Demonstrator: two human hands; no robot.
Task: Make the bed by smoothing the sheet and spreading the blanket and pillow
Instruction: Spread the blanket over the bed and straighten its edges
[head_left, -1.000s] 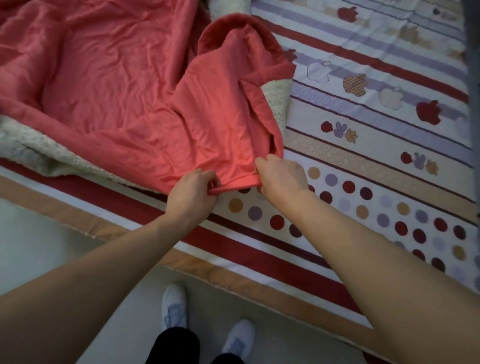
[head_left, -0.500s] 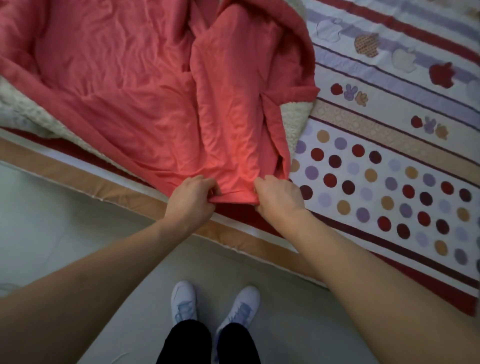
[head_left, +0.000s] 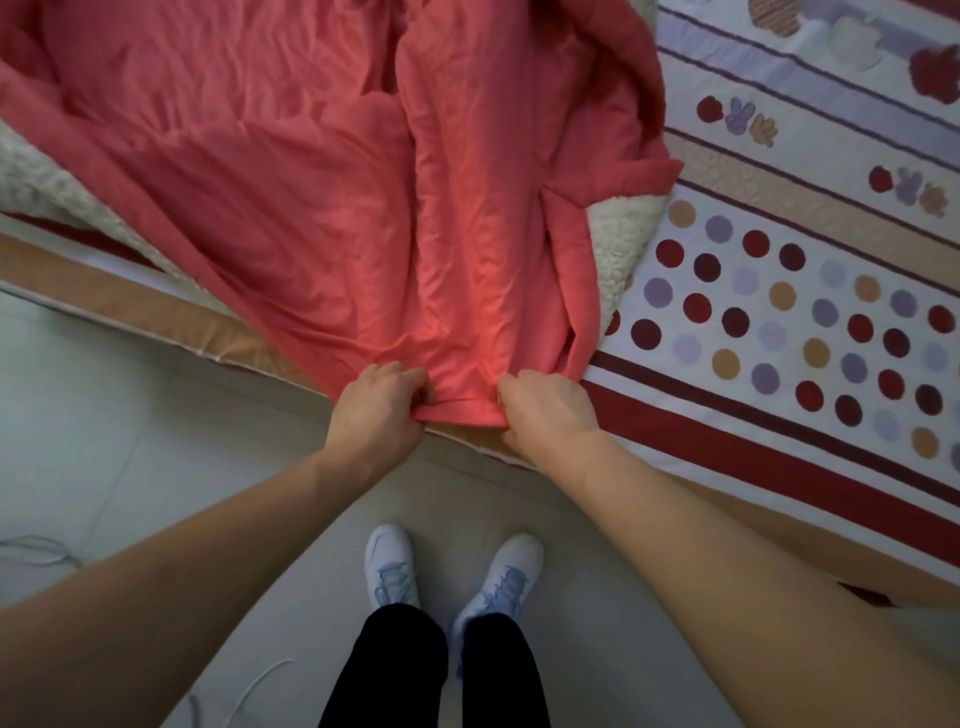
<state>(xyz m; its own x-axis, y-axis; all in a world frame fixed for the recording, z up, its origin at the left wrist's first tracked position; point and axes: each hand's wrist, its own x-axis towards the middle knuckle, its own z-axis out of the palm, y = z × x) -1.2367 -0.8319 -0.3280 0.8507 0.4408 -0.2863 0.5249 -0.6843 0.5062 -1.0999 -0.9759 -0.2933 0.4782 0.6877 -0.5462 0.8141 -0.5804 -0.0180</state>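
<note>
Head view looked down on a person at the bedside. The left hand (head_left: 376, 402) and right hand (head_left: 545, 405) each had fingers curled tight on the near hem of the red blanket (head_left: 311, 182), close together, right at the mattress edge. The blanket lay bunched and creased over the left part of the patterned sheet (head_left: 779, 312), its fleece underside showing at a fold. To spread it well, I'd say, the hands needed to work apart along the hem toward the corners, then lift and shake it flat.
</note>
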